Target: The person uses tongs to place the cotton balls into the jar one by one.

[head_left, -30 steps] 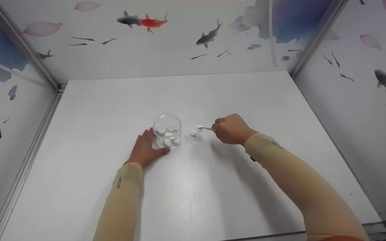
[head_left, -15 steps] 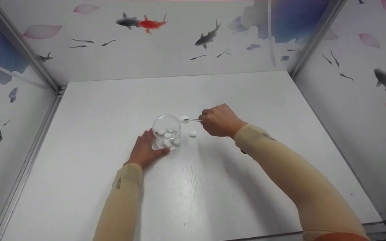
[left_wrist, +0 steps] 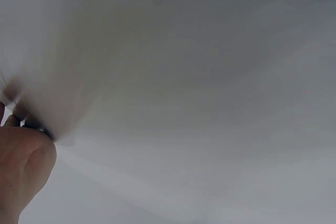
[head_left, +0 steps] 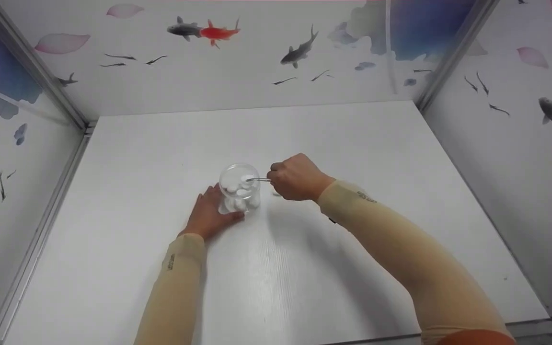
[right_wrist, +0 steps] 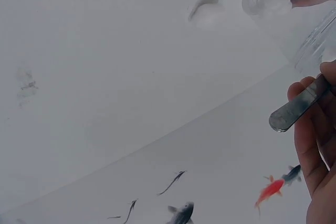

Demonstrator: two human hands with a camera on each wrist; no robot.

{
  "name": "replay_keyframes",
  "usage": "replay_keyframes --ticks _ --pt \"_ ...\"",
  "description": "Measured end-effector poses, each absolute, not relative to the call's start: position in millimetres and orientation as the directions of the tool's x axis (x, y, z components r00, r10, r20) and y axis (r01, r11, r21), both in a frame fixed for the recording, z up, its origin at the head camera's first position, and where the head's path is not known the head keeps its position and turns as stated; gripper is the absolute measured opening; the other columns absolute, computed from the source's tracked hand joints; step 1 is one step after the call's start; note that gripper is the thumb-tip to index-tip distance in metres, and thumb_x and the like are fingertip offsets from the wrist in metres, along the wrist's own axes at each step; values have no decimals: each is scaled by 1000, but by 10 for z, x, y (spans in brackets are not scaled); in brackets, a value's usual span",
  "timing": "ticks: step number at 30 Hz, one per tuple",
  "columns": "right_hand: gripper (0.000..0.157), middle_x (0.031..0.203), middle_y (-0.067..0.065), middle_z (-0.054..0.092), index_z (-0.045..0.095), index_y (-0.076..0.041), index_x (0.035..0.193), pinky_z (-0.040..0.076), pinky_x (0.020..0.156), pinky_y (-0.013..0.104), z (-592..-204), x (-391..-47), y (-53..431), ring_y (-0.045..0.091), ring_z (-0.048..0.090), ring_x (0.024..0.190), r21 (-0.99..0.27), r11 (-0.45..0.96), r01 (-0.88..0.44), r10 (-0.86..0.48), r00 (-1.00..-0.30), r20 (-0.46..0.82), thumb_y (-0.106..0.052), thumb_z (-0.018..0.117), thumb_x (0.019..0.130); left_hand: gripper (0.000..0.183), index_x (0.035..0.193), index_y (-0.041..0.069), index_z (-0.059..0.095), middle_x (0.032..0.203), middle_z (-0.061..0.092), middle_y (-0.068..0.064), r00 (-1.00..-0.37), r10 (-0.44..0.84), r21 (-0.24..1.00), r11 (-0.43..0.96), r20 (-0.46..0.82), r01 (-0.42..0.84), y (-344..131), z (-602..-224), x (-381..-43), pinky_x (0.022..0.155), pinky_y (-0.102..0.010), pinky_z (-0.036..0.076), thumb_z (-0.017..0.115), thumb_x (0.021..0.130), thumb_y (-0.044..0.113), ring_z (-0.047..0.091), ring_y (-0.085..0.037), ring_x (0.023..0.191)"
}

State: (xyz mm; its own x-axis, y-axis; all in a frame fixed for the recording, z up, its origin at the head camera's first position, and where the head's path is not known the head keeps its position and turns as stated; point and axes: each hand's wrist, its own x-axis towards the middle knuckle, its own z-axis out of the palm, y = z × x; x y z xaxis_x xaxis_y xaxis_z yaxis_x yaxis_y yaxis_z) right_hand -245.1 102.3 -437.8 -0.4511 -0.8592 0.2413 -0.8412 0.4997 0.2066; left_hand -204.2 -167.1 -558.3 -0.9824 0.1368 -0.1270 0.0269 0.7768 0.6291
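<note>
A clear round jar (head_left: 258, 195) with several white cotton balls (head_left: 240, 205) inside stands mid-table. My left hand (head_left: 206, 213) holds it from the left, fingers behind and thumb along its near side. My right hand (head_left: 297, 177) grips metal tweezers (head_left: 260, 179), their tips over the jar's mouth at a white cotton ball (head_left: 245, 178). The tweezers' rounded rear end (right_wrist: 286, 116) sticks out of the fist in the right wrist view. Another cotton ball (right_wrist: 207, 14) lies on the table, mostly hidden by my right hand in the head view. In the left wrist view only part of my left hand (left_wrist: 23, 166) shows.
The white tabletop (head_left: 137, 158) is bordered by printed panels at the back (head_left: 252, 76), left and right, with fish and petal patterns. Metal frame strips (head_left: 72, 158) run along the panel edges.
My right hand has moved left with the tweezers, lifting one cotton ball off the table and bringing it over the jar. The left hand and the jar have stayed put.
</note>
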Motion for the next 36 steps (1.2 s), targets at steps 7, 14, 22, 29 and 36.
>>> replay_keyframes --ticks 7,14,22,29,36 --pt "12 77 1 69 77 -11 90 50 43 34 -4413 -2436 975 16 60 55 187 497 -847 -864 -463 197 -13 65 89 114 160 14 22 161 26 -13 -984 135 634 773 -120 28 -1700 -5612 -2056 123 -36 -2 77 74 66 12 -27 151" --pt "11 78 0 69 76 -11 90 50 42 35 -4437 -2441 1012 17 61 56 200 499 -843 -864 -465 195 -16 66 90 117 160 14 21 162 24 -14 -983 138 626 779 -119 33 -1689 -5601 -2049 123 -37 -2 76 73 69 12 -28 150" --pt "8 71 0 65 74 -11 83 45 37 36 -4401 -2480 1174 16 54 48 191 517 -834 -840 -452 301 -12 67 86 117 160 14 21 163 23 -13 -983 131 614 789 -130 24 -1679 -5581 -2038 123 -36 -2 75 73 70 12 -27 151" --pt "5 70 0 64 74 -10 84 46 39 36 -4498 -2528 1469 16 54 48 146 564 -813 -807 -506 304 -11 69 86 116 159 11 21 162 24 -16 -983 136 626 779 -126 28 -1680 -5560 -2032 123 -36 -2 77 74 66 13 -29 150" --pt "7 71 -1 65 75 -11 86 48 43 35 -4702 -2548 1650 14 53 51 94 595 -798 -801 -580 150 -10 68 85 116 160 12 20 162 22 -17 -981 136 630 776 -136 21 -1687 -5556 -2020 123 -38 -1 77 75 66 12 -30 150"
